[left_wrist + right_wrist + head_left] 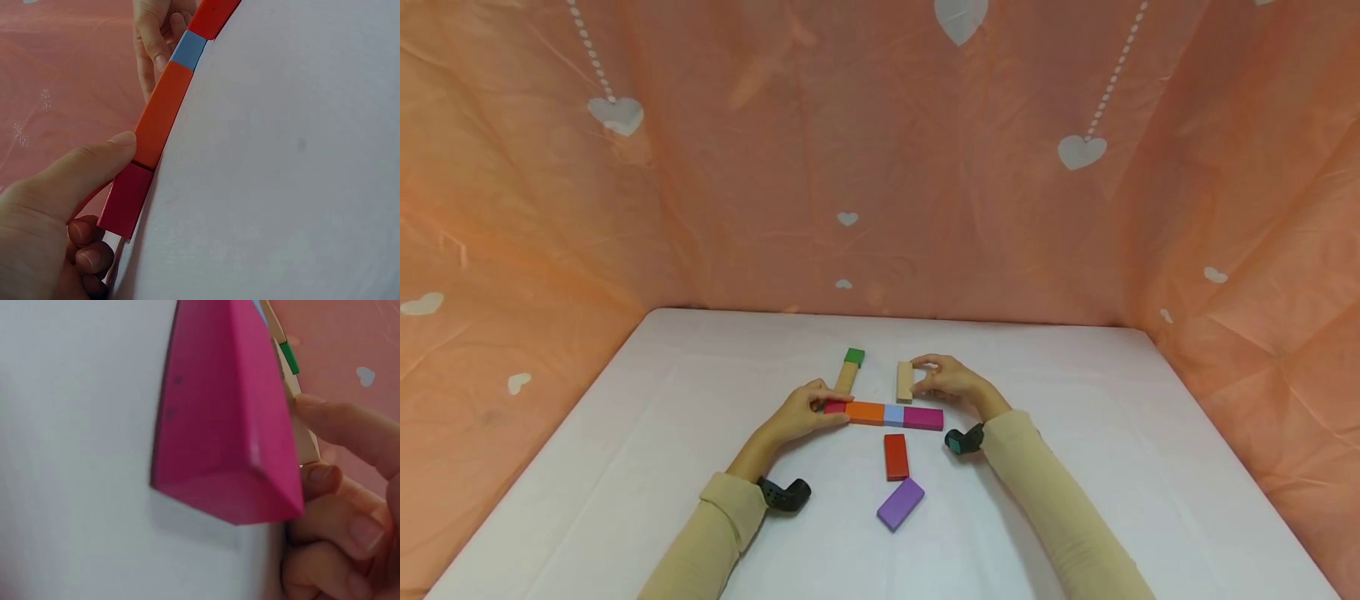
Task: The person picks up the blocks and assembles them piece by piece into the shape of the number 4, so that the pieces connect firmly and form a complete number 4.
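Note:
A row of wooden blocks runs crosswise on the table: a crimson block (127,200), an orange block (867,414), a light blue block (893,415) and a magenta block (923,419). At the row's left end, my left hand (797,412) pinches the crimson block, one fingertip reaching its join with the orange one. Behind the row, my right hand (953,380) holds a plain wooden block (905,382) by its right side, between thumb and finger. That block stands lengthwise away from me, near the light blue and magenta blocks.
Behind the row's left end, another plain block (846,378) extends back to a small green block (854,357). In front of the row lie a red block (896,457) and a tilted purple block (900,503). Orange curtains (895,167) enclose the white table (700,367).

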Demonstrator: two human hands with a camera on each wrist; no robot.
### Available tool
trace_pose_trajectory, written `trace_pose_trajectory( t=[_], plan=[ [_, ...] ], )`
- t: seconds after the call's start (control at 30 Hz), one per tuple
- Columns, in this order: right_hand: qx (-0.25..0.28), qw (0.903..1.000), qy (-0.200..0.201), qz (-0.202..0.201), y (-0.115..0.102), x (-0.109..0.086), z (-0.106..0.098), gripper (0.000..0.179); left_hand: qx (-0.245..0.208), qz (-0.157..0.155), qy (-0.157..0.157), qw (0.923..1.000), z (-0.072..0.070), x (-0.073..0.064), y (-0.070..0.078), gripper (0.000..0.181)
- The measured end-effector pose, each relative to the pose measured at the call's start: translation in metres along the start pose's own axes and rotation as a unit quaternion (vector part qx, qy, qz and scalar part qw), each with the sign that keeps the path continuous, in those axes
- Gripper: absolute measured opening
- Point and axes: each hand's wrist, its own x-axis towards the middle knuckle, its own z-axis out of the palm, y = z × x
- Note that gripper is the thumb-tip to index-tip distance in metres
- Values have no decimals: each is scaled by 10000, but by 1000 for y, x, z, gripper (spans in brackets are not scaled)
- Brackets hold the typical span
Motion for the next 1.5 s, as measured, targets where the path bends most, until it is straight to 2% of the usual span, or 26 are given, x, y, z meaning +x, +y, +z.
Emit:
trace_pose_trajectory(
  t=[0.2, 0.4, 1.03, 1.33, 1.5],
  plan=[
    [96, 9996, -108, -237, 1, 2, 1, 61, 1, 8, 6, 10000, 1, 0, 0, 32],
    [78, 9995, -153, -269, 1, 3, 1, 61, 13, 78, 14, 10000, 1, -1, -1, 32],
    [-47, 9998, -20, -190, 0, 5, 7, 60, -41, 99, 31, 9999, 1, 0, -2, 32],
    [-76, 9997, 2, -221, -2, 3, 7, 61, -174, 298, 82, 9994, 0, 0, 0, 33],
    [-180, 9997, 63, -135, -1, 3, 8, 62, -173, 297, 57, 9994, 0, 0, -1, 34]
  ],
)
